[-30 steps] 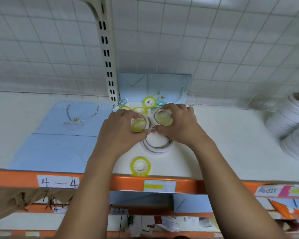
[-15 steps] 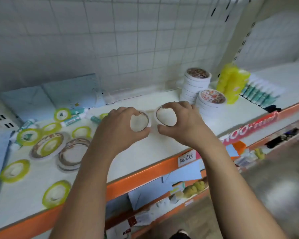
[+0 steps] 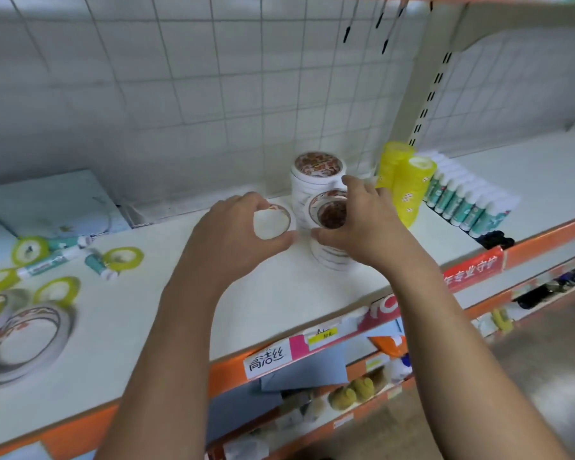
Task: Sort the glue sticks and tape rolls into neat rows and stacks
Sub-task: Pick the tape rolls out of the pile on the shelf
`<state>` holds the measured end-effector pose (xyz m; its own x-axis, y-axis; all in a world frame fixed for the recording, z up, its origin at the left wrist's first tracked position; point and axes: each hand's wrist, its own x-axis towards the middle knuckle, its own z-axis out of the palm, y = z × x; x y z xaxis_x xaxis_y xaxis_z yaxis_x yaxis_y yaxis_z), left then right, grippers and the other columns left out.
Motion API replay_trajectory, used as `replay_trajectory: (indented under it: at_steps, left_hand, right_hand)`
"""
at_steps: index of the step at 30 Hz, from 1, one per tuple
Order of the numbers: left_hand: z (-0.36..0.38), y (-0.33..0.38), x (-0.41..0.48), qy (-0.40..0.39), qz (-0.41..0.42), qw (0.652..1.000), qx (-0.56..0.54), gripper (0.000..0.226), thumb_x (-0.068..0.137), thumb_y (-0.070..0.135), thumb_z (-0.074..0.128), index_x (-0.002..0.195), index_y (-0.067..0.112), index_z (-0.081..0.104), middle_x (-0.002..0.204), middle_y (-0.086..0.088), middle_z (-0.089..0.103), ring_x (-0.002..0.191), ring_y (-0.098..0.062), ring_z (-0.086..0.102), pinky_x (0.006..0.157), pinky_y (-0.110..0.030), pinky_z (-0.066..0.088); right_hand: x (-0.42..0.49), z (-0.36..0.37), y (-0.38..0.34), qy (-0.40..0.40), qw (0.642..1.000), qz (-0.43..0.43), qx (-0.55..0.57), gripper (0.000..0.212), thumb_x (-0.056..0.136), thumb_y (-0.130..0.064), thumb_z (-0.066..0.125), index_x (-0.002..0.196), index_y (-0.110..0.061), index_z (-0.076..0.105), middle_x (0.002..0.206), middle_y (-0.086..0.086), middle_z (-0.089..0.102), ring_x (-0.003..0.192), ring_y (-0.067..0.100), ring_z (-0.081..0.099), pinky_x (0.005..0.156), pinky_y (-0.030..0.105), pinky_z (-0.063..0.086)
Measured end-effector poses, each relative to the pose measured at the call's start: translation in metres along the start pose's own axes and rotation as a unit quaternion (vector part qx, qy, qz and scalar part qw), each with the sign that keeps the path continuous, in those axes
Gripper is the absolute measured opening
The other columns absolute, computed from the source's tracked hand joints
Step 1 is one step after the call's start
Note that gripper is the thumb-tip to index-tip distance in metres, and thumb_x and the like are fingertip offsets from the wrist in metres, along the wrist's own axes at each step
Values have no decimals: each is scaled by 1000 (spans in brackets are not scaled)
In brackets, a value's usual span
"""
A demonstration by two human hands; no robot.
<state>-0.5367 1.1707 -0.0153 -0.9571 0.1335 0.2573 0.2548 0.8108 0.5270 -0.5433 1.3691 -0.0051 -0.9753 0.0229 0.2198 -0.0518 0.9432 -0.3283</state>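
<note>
fingers (image 3: 244, 201) of left hand (image 3: 224, 239), right hand (image 3: 370, 224) clamped on tape rolls (image 3: 313, 209); white shelf (image 3: 279, 293), wire-grid wall (image 3: 180, 94).

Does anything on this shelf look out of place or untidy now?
Yes. At the left, yellow-green tape rolls and glue sticks lie scattered at odd angles, beside two loose large rolls, while the glue-stick row and tape stacks at the right stand neat.

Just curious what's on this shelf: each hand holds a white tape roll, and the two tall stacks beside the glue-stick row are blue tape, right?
Not quite: the head view shows the two tall stacks beside the glue-stick row are yellow tape, not blue. The left hand and right hand do each hold a white tape roll.
</note>
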Motion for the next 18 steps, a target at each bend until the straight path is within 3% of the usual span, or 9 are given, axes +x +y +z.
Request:
replay_trajectory:
  at_steps: [10,12,16,18]
  left_hand:
    - [32,57,29,24,-40,999,6,62,65,70,67,108,26,57,100,7,64,96,-17,58,73,-34,47]
    - [41,70,35,19,-37,999,24,66,66,70,67,113,25,55,109,6,64,102,-17,57,75,-32,45]
    - [59,90,45,14,-50,998,42,72,66,70,68,116,21,50,113,0,62,105,-21,56,84,-39,49]
    - [68,94,45,22,-60,997,52,81,65,67,71,124,18,45,119,-3,58,110,-23,53,88,-41,48]
  right_hand:
    - [21,-8,49,-141,986,-78,33,98,60,-69,71,137,-19,38,135,3,49,125,29,36,104,43,35]
    - [23,-11,62,-156,983,-82,44,87,60,-65,75,125,-18,42,124,2,51,119,29,42,97,41,39]
    - [26,-11,86,-189,975,-69,92,92,64,-58,80,133,-13,40,133,4,48,126,26,41,94,35,38]
    - [28,-8,93,-196,972,-76,109,83,66,-56,79,128,-13,45,126,3,51,120,23,46,88,33,40]
